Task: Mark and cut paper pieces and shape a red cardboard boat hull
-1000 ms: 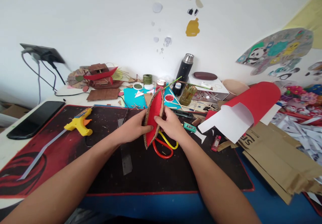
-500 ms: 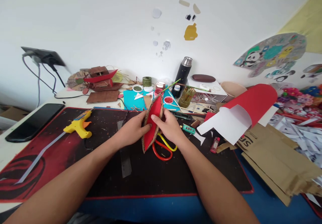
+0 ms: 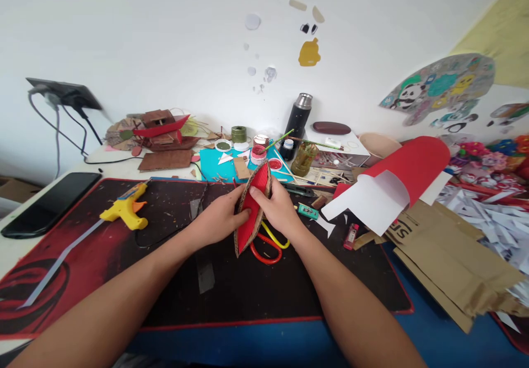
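Both my hands hold a leaf-shaped piece of brown cardboard faced with red corrugated paper point(image 3: 251, 222), upright over the black and red desk mat point(image 3: 248, 296). My left hand point(image 3: 219, 219) grips its left edge with curled fingers. My right hand point(image 3: 278, 205) pinches its upper right side, thumb on the red face. Red and yellow scissors point(image 3: 270, 245) lie on the mat just under the piece.
A yellow glue gun point(image 3: 122, 211) lies at the mat's left, a black phone point(image 3: 45, 203) beyond it. A red paper roll point(image 3: 407, 172) and brown cardboard sheets point(image 3: 450, 263) fill the right. Paint pots, a black flask point(image 3: 298, 117) and craft scraps crowd the back.
The piece has tilted and sunk slightly toward the mat. My right hand's fingers have slid up to its top edge. The view has shifted a little.
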The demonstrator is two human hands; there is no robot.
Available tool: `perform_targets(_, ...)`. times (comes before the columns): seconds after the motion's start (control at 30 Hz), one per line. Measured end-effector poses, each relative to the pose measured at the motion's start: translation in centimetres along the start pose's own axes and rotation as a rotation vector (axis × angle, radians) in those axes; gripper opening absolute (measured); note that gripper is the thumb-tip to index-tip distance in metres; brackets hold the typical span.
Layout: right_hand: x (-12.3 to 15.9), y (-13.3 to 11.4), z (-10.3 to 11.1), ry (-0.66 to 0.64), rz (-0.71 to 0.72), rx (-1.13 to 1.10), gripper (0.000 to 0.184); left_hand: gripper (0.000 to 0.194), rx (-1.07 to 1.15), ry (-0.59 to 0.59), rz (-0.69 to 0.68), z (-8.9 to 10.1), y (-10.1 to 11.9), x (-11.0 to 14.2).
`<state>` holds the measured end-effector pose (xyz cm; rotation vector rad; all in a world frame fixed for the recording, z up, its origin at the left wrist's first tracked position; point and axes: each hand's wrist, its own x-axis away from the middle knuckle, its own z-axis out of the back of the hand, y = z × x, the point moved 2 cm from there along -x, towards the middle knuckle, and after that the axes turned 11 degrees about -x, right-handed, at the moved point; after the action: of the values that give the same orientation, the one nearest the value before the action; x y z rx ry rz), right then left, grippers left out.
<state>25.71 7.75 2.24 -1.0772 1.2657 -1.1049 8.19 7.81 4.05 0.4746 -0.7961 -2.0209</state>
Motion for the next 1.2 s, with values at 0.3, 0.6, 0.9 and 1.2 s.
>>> perform_targets(0.3,-0.4,0.0,0.4,-0.006,-0.014,-0.089,0.021,0.066,0.294,-0.026,0.025,0.2,-0.5,-0.5)
perform_targets(0.6,-0.3,0.2,0.2,-0.026,-0.039,-0.091,0.022,0.068,0.305,0.047,0.064,0.5,-0.5,-0.7)
perform_targets(0.9,-0.8,-0.2,1.0,0.085,-0.053,-0.250,0.045,0.064,0.418,0.126,0.197,0.9,-1.0,-0.7)
perform_targets(1.2,-0.7,-0.4,0.9,0.047,-0.099,-0.279,0.052,0.062,0.646,0.081,0.237,0.7,-0.6,-0.7)
